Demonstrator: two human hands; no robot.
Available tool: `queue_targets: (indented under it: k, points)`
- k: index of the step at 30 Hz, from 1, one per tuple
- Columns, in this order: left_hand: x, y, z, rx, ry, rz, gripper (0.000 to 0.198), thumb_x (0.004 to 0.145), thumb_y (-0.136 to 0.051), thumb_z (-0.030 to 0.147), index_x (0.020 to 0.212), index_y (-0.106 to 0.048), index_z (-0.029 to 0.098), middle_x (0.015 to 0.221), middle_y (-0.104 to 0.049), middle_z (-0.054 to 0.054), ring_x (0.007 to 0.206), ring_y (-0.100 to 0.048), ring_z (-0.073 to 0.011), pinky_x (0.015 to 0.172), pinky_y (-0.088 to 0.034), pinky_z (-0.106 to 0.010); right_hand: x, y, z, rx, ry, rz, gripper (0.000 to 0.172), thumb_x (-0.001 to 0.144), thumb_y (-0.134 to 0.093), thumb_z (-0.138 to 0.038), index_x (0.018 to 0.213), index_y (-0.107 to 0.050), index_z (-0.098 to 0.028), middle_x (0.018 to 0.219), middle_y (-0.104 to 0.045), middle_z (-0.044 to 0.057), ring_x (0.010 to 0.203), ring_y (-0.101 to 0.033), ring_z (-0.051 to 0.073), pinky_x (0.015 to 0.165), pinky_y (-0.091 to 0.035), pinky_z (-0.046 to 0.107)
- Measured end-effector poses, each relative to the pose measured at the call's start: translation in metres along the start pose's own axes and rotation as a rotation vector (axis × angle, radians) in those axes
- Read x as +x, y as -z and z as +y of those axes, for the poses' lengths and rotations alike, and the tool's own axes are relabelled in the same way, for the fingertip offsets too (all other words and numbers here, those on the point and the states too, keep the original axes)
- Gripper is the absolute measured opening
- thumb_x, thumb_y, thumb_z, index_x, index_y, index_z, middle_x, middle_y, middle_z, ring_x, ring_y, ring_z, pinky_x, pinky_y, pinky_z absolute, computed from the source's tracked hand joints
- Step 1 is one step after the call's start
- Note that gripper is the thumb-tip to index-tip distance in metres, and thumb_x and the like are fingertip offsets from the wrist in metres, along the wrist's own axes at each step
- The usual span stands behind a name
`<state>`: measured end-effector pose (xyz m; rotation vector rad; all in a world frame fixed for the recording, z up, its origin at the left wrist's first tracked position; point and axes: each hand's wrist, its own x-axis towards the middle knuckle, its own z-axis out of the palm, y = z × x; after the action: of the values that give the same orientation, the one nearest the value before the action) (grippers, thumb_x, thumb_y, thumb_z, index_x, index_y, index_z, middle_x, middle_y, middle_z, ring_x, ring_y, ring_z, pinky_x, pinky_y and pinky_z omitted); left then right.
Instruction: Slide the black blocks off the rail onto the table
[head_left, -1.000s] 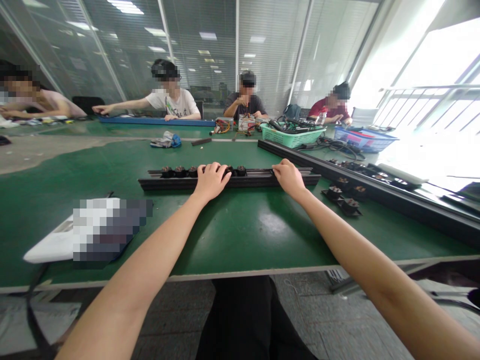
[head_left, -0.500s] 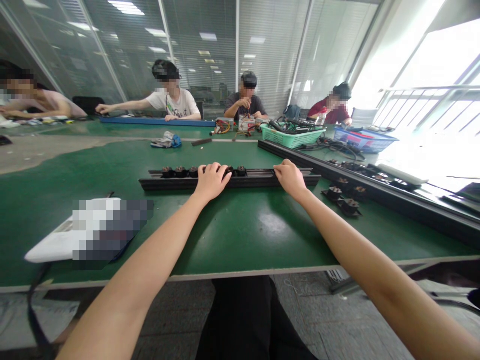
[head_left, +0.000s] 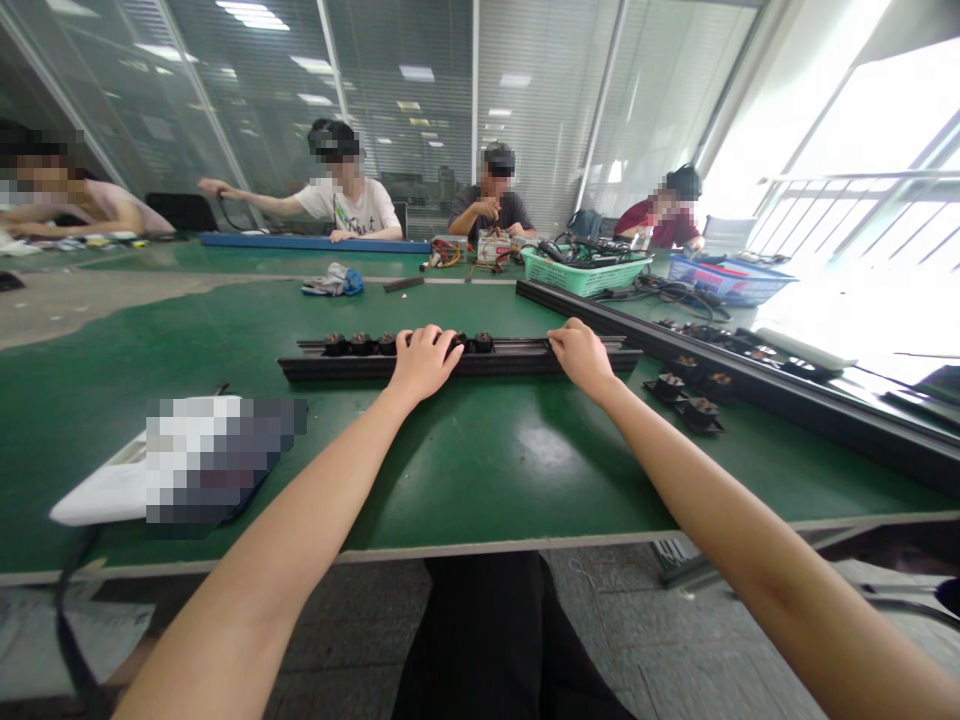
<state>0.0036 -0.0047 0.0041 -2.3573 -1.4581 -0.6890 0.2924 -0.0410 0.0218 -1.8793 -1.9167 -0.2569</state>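
Note:
A long black channel [head_left: 510, 366] lies crosswise on the green table in front of me. Seated in it is a row of black socket modules [head_left: 362, 345] with coppery terminals on top, several of them left of centre. My left hand [head_left: 424, 362] is draped over the channel with curled fingers, its tips among the modules and partly covering them. Farther right, my right hand [head_left: 579, 355] is closed in a pinch at the channel's inner edge. Whatever is between those fingertips is too small to make out.
Loose socket modules [head_left: 699, 412] lie right of the channel, beside a longer black rail [head_left: 780, 400] running diagonally. A white object [head_left: 112, 480] is at left. Behind stand a green basket [head_left: 585, 277] and a blue basket [head_left: 739, 285]. Several people sit across the table.
My hands and the channel show no visible movement. Across the table, the person in the white shirt has raised an outstretched hand, with a dark cable hanging from it.

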Motion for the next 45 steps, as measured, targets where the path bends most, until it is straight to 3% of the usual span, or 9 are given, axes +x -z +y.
queue_targets:
  k: [45]
  points:
    - [-0.0001,-0.0024,-0.0014,-0.007,0.003,0.001,0.044,0.108,-0.037,0.045,0.137,-0.065,0.025,0.133,-0.064,-0.014,0.126,-0.056,-0.034,0.113,-0.031,-0.054,0.0014,0.0024,0.0037,-0.008,0.002,-0.003,0.037,0.104,-0.046,-0.022,0.119,-0.08,-0.019,0.118,-0.066,0.013,0.101,-0.064,0.025,0.085,-0.047,0.032]
